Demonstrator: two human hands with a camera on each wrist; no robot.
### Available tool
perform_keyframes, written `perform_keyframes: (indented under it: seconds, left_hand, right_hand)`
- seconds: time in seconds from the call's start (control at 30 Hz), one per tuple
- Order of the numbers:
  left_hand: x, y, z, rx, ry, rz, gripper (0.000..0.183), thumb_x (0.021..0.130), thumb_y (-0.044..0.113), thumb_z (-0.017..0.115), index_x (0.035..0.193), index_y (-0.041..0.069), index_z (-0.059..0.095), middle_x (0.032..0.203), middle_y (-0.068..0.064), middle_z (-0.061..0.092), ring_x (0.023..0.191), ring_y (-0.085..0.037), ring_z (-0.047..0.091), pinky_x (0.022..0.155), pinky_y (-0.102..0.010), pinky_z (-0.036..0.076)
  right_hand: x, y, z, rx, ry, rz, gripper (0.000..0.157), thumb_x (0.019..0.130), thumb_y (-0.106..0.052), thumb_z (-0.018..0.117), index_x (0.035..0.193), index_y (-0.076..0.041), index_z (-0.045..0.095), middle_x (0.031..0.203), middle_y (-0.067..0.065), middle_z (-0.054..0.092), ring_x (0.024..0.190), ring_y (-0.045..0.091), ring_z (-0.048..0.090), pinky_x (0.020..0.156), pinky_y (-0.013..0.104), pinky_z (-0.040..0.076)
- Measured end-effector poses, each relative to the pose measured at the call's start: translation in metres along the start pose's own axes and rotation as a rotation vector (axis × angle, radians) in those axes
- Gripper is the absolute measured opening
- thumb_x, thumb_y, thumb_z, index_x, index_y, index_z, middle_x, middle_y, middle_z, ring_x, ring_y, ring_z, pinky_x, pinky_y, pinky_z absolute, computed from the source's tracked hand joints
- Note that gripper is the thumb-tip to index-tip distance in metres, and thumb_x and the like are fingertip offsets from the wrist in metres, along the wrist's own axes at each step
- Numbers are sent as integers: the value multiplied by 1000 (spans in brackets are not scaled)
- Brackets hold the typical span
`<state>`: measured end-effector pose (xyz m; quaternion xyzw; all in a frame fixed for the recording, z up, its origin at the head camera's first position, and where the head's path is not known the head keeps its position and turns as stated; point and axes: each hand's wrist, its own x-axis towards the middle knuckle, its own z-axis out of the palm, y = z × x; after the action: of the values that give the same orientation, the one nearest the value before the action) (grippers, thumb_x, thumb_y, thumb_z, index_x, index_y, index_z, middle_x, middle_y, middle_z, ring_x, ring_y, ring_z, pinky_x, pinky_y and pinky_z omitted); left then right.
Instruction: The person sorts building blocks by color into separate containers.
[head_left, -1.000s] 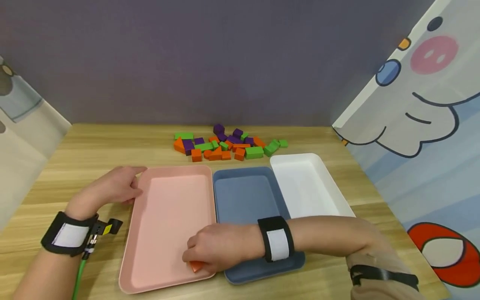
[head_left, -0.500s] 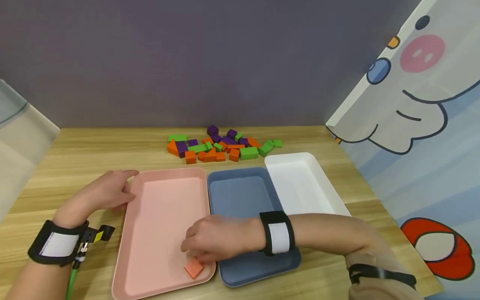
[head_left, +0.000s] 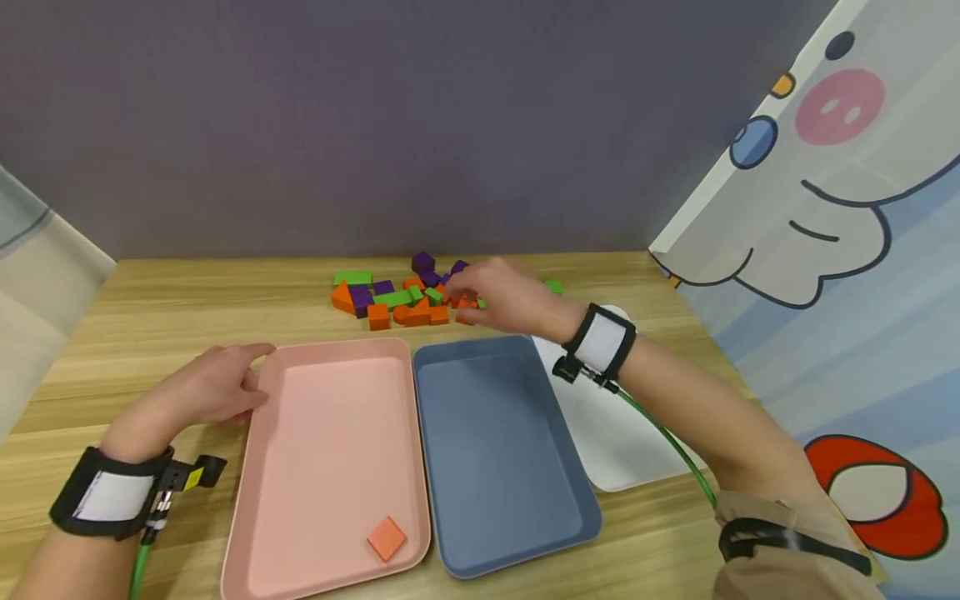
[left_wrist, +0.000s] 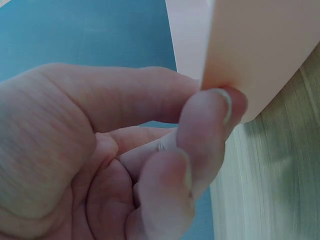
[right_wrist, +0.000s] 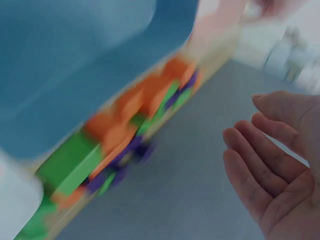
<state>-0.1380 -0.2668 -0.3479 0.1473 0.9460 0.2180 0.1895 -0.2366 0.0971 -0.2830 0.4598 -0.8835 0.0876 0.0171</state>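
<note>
At the upper left corner of a pink tray (head_left: 330,467), my left hand (head_left: 198,387) grips the rim with curled fingers. The left wrist view shows its fingertips (left_wrist: 205,112) right against the tray's pale wall. An orange block (head_left: 387,539) lies flat near that tray's lower right corner. My right hand (head_left: 510,296) is over the right part of a pile of small orange, green and purple blocks (head_left: 397,298), covering some of them. The right wrist view shows this hand with relaxed fingers (right_wrist: 255,170) and nothing between them; the blocks there are blurred.
A blue tray (head_left: 502,442) stands close beside the pink one. Right of it is a white tray (head_left: 618,433), partly under my right forearm. A grey wall (head_left: 375,125) rises behind the blocks, and printed panels (head_left: 847,250) flank the wooden table (head_left: 172,308).
My right hand let go of the orange block in the pink tray, then moved up and right to the block pile. My left hand stays at the tray's rim.
</note>
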Motion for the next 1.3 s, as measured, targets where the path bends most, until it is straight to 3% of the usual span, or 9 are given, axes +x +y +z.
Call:
perform_keyframes:
  seconds: [0.2, 0.4, 0.57, 0.67, 0.9, 1.13, 1.3]
  left_hand:
    - [-1, 1, -1, -37, -8, -16, 66, 84, 8, 57, 138, -14, 25, 51, 0, 48, 41, -15, 47, 55, -29, 42]
    - [-1, 1, 1, -43, -8, -17, 67, 84, 8, 58, 138, -14, 25, 53, 0, 50, 43, -14, 49, 50, -29, 43]
    - [-2, 0, 3, -35, 0, -12, 67, 85, 8, 59, 137, -15, 26, 54, 0, 51, 43, -14, 48, 50, -29, 42]
    - [-3, 0, 3, -45, 0, -20, 67, 85, 8, 59, 138, -15, 25, 54, 0, 51, 44, -14, 49, 49, -29, 42]
    - [-3, 1, 4, -49, 5, -30, 68, 84, 7, 57, 139, -14, 24, 54, 0, 51, 44, -14, 49, 47, -29, 42]
    - [-1, 4, 4, -39, 5, -20, 67, 84, 6, 55, 140, -13, 24, 52, 0, 51, 43, -14, 49, 50, -29, 42]
    - [-4, 4, 3, -42, 5, -28, 68, 84, 6, 56, 140, -14, 23, 54, 0, 53, 45, -14, 51, 49, -29, 42]
  right_hand:
    - [8, 69, 4, 78, 17, 243, 25, 83, -15, 68, 107, -9, 69, 101, 8, 70, 85, 17, 67, 79, 32, 52]
    - [9, 106, 19, 32, -81, 415, 30, 84, -15, 66, 113, -5, 66, 109, 13, 67, 97, 25, 63, 87, 38, 49]
    - [14, 117, 38, -15, -180, 520, 32, 87, -21, 63, 116, -7, 65, 111, 13, 64, 99, 27, 59, 88, 40, 47]
    - [18, 120, 49, -28, -199, 554, 29, 86, -23, 64, 111, -9, 67, 107, 10, 65, 94, 26, 59, 84, 39, 48]
    - [25, 125, 62, -55, -146, 637, 15, 81, -23, 68, 82, -8, 66, 80, 6, 61, 75, 22, 53, 65, 34, 41]
    - [23, 135, 66, -35, -158, 675, 32, 79, -26, 70, 59, -10, 50, 58, 0, 35, 62, 19, 36, 55, 29, 30]
    - [23, 135, 61, -43, -118, 671, 38, 78, -26, 70, 53, -12, 45, 53, -1, 31, 59, 19, 34, 54, 29, 30]
